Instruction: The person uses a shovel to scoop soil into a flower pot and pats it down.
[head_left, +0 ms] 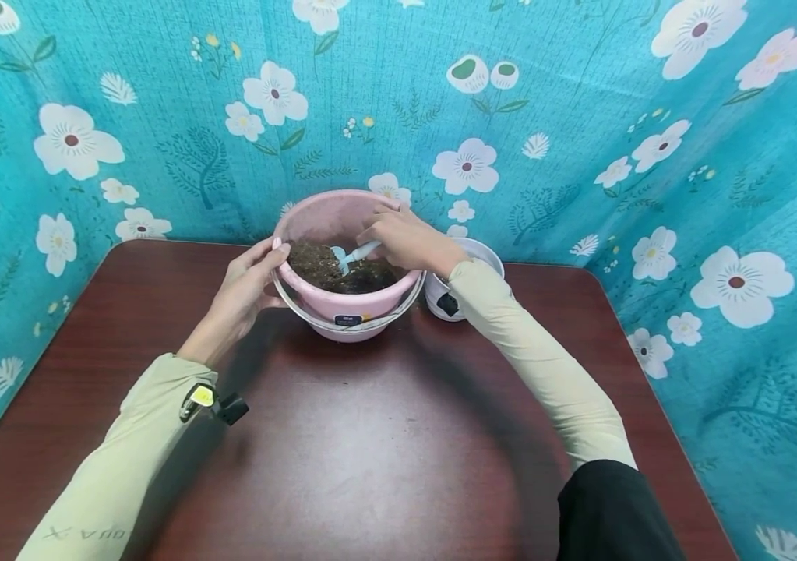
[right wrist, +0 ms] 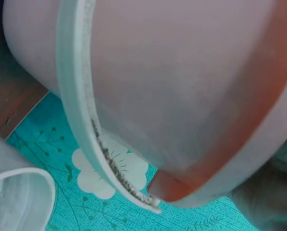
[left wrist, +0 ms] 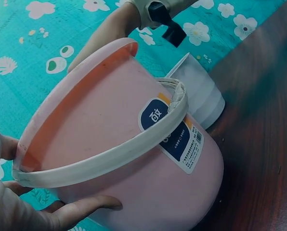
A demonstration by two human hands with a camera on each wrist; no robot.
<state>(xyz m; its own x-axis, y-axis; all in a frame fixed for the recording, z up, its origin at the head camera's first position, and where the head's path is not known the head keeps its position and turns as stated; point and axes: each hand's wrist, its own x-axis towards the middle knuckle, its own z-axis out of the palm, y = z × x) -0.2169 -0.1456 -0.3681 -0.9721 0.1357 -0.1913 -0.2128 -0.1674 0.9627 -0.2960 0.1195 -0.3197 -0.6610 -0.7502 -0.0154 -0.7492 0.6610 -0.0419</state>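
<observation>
Black sleeve [head_left: 611,510], pot [head_left: 436,294] beside bucket [head_left: 349,301]

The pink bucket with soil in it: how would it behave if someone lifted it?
The pink bucket is probably rather heavy, since soil lies inside. It looks like smooth plastic, so likely fairly stiff but perhaps slippery. The white handle droops below the rim, so it may swing.
</observation>
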